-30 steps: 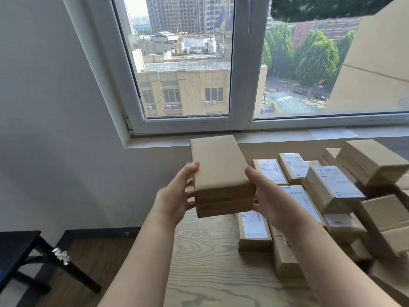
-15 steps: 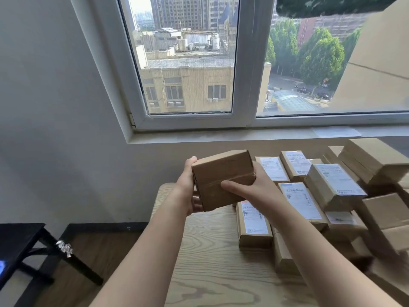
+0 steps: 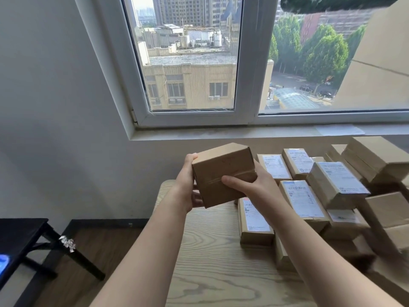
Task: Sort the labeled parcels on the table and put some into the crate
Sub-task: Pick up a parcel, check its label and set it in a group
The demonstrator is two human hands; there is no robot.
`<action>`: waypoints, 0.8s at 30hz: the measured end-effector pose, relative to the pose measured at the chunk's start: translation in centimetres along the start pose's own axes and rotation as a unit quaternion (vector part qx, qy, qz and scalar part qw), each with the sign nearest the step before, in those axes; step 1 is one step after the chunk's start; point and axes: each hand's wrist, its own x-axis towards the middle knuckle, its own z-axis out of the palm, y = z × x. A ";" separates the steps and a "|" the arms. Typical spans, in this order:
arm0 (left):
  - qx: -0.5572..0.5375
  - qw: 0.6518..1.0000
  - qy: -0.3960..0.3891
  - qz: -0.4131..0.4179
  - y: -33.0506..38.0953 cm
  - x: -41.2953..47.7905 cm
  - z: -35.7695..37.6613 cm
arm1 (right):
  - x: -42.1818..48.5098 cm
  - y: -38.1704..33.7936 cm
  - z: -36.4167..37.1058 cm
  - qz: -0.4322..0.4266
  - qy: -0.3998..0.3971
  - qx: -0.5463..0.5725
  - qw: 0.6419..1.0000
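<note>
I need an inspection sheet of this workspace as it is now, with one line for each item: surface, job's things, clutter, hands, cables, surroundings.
Surface: light wood-grain table, parcels on its right part.
Job's things: plain brown parcel held above the table, no label on the faces shown; pile of parcels at right, several with white labels up; no crate in view.
Clutter: silvery scrap at a leg of the black side table; sheet of paper on the sill of the window.
Hands: left hand and right hand both grip the held parcel.
Cables: nothing seen.
Surroundings: window ahead, black side table lower left, large cardboard box upper right.
</note>
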 end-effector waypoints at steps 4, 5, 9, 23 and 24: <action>-0.030 0.999 0.004 0.023 -0.2 0.0 -0.5 | 0.8 0.7 -0.6 0.028 -0.045 -0.006 0.999; -0.025 0.999 0.008 0.037 -0.3 0.2 -0.7 | 0.9 0.8 -0.8 0.050 -0.064 0.018 0.997; 0.002 0.995 0.003 0.103 -0.4 0.1 -1.0 | 0.7 1.2 -1.7 0.133 -0.111 0.066 0.983; -0.010 0.993 0.007 0.117 -0.9 0.0 -1.3 | 0.8 0.4 -1.1 0.105 -0.035 0.024 0.994; 0.016 0.992 0.009 0.124 -0.8 -0.2 -1.1 | 0.8 0.3 -0.9 0.098 -0.022 0.007 0.995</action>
